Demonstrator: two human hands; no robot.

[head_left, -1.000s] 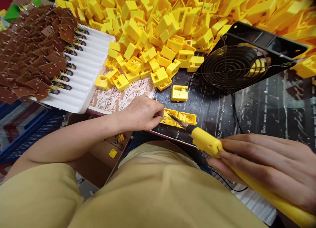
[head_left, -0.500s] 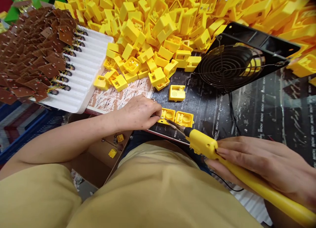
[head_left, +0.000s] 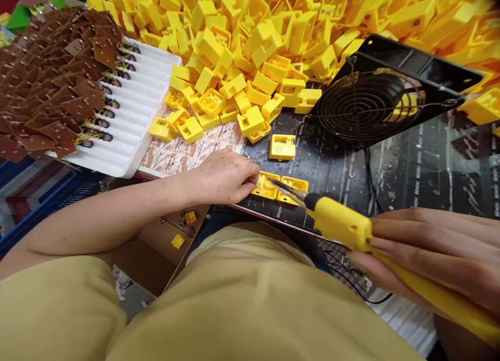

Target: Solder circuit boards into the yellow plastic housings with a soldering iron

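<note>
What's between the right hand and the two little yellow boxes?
The front of the yellow tool, pointing from the right hand toward the yellow boxes, in the head view.

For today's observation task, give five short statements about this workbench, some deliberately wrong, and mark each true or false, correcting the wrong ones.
1. The right hand holds a yellow-handled soldering iron. True.
2. The brown circuit boards are heaped on a blue tray. False: they lie on a white ribbed foam tray.
3. A black fan stands on the right side of the view. True.
4. The left hand is touching the fan. False: its fingertips are at the left end of a pair of open yellow casings.
5. One yellow casing sits apart between that pair and the large pile of casings. True.
</note>
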